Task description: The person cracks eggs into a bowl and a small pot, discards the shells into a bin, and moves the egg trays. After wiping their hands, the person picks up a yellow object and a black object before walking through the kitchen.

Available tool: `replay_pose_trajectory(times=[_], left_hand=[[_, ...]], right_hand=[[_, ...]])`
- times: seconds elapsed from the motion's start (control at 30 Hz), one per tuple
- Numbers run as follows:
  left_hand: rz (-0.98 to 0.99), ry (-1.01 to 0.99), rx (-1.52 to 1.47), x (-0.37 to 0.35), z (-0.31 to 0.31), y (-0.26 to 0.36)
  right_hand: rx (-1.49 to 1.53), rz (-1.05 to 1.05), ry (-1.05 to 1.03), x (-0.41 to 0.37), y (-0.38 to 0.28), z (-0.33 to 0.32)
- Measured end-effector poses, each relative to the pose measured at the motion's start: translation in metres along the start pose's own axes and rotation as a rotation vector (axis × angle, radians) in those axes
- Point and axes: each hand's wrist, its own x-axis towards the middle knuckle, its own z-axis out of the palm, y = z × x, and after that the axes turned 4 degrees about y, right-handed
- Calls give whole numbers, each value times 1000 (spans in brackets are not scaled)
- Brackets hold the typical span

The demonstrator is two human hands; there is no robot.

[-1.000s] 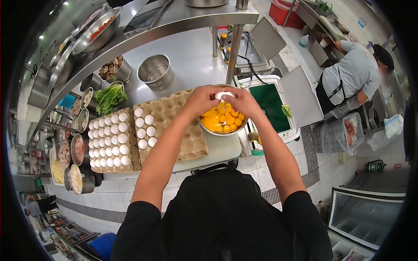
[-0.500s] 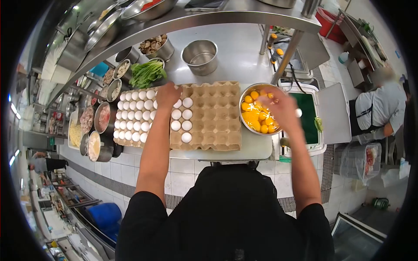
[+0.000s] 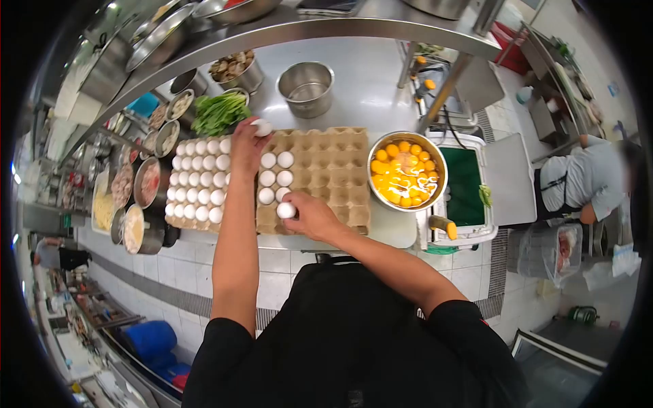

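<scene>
My left hand (image 3: 247, 146) is closed on a white egg (image 3: 261, 127) above the back edge of the egg trays. Fingers of my right hand (image 3: 306, 213) are round another white egg (image 3: 286, 210) at the front of the right cardboard tray (image 3: 333, 163). That tray has several eggs at its left side and bare cups elsewhere. Rows of white eggs fill the visible part of the left tray (image 3: 197, 180). To the right, a steel bowl (image 3: 441, 163) holds many yolks and clear egg white.
An empty steel pot (image 3: 305, 88) stands behind the trays, beside leafy greens (image 3: 221, 113). Bowls of food line the left. A steel shelf (image 3: 272, 32) spans overhead. Right of the bowl is a green-lined bin (image 3: 464, 183); a co-worker (image 3: 578, 178) stands beyond.
My right hand has moved left from over the yolk bowl to the front egg of the right tray. My left hand now has an egg lifted in its fingers.
</scene>
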Motion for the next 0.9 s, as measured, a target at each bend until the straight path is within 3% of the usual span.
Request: replay_pose_trajectory(times=[0.03,0.1,0.17,0.2,0.23,0.3,0.33,0.4,0.47,0.5,0.57,0.6,0.67,0.7,0.77,0.9], left_hand=[[-17,-26,-113,-4,7,3],[-46,-10,-170,-10,21,1],[-162,-149,-190,-10,34,-6],[-234,-182,-186,-8,47,-15],[-202,-191,-112,-15,70,-21],[-145,-267,23,-34,114,-39],[-140,-350,96,-42,137,-44],[-145,-486,238,-59,179,-48],[-159,-549,308,-71,214,-51],[-103,-609,376,-74,228,-55],[-47,-675,441,-80,249,-59],[82,-718,492,-81,256,-61],[354,-792,592,-80,262,-65],[348,-796,595,-80,262,-65],[284,-956,702,-79,260,-62],[266,-914,834,-101,243,-59]], right_hand=[[-14,9,15,-3,-1,-15],[85,-122,490,-12,6,-57],[192,-62,722,-10,40,-115],[198,100,837,-10,39,-152],[495,116,949,-7,52,-183],[774,130,1268,3,62,-235],[720,174,1466,11,72,-251],[543,166,1516,37,137,-269],[689,332,1170,31,112,-275],[903,355,1079,29,98,-272],[1007,237,1038,16,94,-277],[1006,235,1040,7,84,-280],[1067,265,720,-19,59,-278],[1072,270,724,-26,59,-274],[963,358,509,-39,58,-267],[820,418,315,-51,67,-260]])
